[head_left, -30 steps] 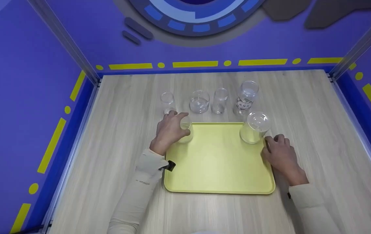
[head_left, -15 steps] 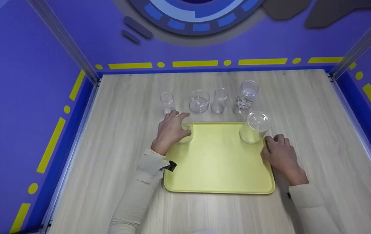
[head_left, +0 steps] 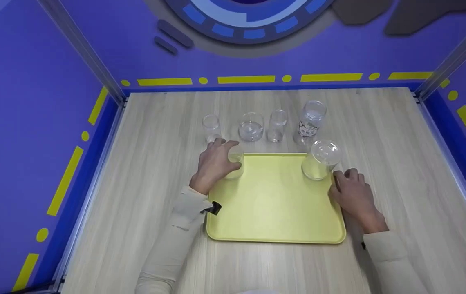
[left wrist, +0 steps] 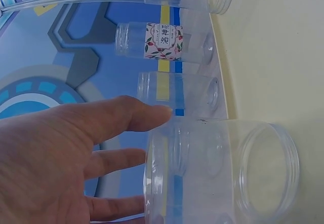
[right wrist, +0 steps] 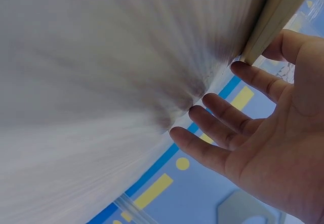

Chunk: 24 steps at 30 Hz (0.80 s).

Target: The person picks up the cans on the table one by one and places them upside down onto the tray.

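My left hand grips a clear jar that stands upright on the back left corner of the yellow tray. Seen from the left wrist, the thumb lies along one side of this jar near its top, while the other fingers pass partly behind it. A wider clear jar occupies the tray's back right corner. Beside that corner, my right hand touches the tray's right edge with thumb and index finger. In the right wrist view its other fingers extend loosely with their tips at the tabletop.
Behind the tray stand a slim clear container, a low round jar, a narrow clear jar and a tall jar with a printed label. Blue-purple panels wall the wooden table at the back and sides.
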Available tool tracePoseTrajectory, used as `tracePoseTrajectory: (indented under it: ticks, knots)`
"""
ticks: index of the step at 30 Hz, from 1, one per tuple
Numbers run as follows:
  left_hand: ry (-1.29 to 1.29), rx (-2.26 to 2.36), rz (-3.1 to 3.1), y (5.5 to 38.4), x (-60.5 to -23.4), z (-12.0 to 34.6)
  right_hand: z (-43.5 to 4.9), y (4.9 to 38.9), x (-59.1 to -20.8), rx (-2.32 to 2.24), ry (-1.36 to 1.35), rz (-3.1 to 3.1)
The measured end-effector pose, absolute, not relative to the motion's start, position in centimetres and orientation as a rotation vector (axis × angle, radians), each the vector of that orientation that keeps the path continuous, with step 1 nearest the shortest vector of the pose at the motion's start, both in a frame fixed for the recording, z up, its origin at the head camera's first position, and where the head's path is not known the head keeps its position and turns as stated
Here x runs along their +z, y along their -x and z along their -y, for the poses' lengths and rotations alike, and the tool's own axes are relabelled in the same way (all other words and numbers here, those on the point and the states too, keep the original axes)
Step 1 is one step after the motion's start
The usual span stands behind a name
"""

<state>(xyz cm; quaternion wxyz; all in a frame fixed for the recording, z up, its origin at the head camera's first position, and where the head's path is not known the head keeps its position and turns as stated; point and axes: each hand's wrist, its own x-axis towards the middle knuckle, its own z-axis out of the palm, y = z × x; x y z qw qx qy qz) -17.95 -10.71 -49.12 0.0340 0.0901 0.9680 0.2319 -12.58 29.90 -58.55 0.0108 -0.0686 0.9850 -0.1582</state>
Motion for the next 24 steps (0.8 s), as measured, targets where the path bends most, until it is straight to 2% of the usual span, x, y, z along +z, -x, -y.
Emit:
tracePoseTrajectory:
  ticks: [24]
  knots:
    - [-0.257, 0.800, -2.999, 18.5, -48.0, 11.4, -29.8, 12.5, -58.5, -0.474, 0.226, -3.082]
